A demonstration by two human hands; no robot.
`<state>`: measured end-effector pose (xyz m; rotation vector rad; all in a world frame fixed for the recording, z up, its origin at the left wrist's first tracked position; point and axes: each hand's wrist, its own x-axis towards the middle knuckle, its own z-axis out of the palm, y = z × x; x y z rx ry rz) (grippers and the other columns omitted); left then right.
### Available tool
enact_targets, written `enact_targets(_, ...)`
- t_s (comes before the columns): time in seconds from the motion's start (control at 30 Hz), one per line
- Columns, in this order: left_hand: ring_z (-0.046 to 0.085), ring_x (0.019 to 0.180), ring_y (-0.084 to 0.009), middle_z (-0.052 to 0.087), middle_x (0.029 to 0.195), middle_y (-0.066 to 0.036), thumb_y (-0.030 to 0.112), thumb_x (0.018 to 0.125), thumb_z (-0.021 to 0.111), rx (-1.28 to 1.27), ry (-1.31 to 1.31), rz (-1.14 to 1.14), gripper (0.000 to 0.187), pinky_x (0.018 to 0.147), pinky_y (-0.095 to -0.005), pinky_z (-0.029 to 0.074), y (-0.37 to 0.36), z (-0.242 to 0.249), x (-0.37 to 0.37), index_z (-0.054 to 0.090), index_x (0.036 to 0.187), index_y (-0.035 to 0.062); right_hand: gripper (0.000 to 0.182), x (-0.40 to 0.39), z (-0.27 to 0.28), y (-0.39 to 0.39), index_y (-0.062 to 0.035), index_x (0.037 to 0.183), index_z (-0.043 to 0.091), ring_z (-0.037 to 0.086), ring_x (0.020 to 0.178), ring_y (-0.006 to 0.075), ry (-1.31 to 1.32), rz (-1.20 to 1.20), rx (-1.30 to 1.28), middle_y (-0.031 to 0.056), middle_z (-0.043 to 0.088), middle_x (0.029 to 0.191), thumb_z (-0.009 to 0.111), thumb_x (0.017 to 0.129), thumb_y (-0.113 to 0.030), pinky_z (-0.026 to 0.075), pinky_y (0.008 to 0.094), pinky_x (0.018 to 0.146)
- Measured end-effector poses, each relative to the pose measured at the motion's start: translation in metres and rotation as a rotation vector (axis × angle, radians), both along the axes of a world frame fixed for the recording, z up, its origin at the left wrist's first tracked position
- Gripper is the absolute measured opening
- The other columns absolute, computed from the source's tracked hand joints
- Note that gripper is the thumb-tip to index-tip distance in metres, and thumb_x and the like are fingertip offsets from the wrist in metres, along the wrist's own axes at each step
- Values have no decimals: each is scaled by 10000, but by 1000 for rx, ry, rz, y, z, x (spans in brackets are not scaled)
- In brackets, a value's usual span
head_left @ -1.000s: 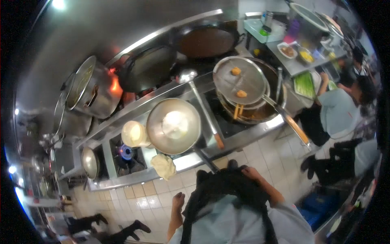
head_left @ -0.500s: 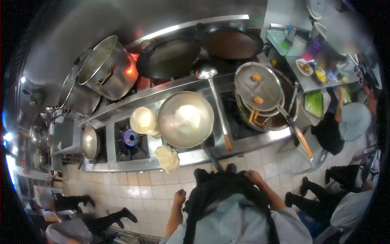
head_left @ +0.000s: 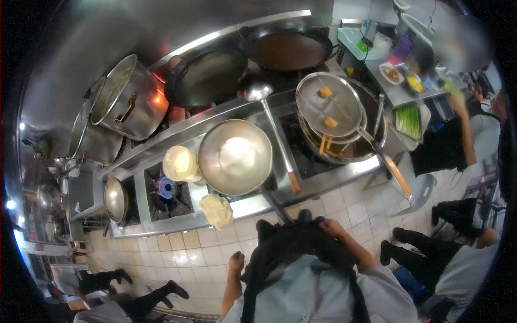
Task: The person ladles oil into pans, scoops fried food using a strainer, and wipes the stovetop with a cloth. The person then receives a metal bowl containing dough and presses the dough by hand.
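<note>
My left hand (head_left: 236, 262) hangs over the floor at my left side, its fingers curled in and nothing visible in them. By the dark apron (head_left: 291, 242) at my right side is my right hand (head_left: 331, 227), fingers bent and apparently holding nothing. Ahead of me a bright steel wok (head_left: 235, 156) rests on the range, its dark handle (head_left: 276, 206) pointing towards me. A crumpled pale cloth (head_left: 216, 211) hangs over the front edge, near a tub (head_left: 181, 163) of pale contents. The long ladle (head_left: 280, 137) lies to the right of the wok.
A mesh strainer (head_left: 329, 103) with two orange-brown pieces lies over a large pot (head_left: 371, 153). Dark pans (head_left: 207, 78) and tall pots (head_left: 129, 105) line the back. A blue flame (head_left: 166, 188) burns at left. Co-workers (head_left: 441, 142) stand at right and behind me.
The view has shifted, so the range appears slightly further left. The co-worker at the right counter has moved an arm. My hands keep nearly the same pose.
</note>
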<state>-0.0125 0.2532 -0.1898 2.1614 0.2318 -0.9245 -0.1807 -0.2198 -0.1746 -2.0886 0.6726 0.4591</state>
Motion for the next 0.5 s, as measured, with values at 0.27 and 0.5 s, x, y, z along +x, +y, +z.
enact_targets(0.27, 629, 1041, -273, 650, 1126, -229, 205, 880, 602, -36, 13, -24, 471, 899, -340, 489, 8, -23, 3, 544, 1235, -98, 343, 1, 15, 2, -10, 1013, 628, 604, 927, 424, -38, -22, 20, 232, 646, 996, 513, 931, -323, 482, 465, 812)
enact_targets(0.5, 646, 997, -268, 659, 1112, -213, 212, 891, 596, -2, 7, -178, 433, 880, -350, 502, 14, -5, 8, 570, 1200, -91, 348, -4, 15, 1, -26, 1074, 613, 610, 972, 401, 16, -49, 42, 213, 643, 1043, 501, 939, -327, 482, 455, 840)
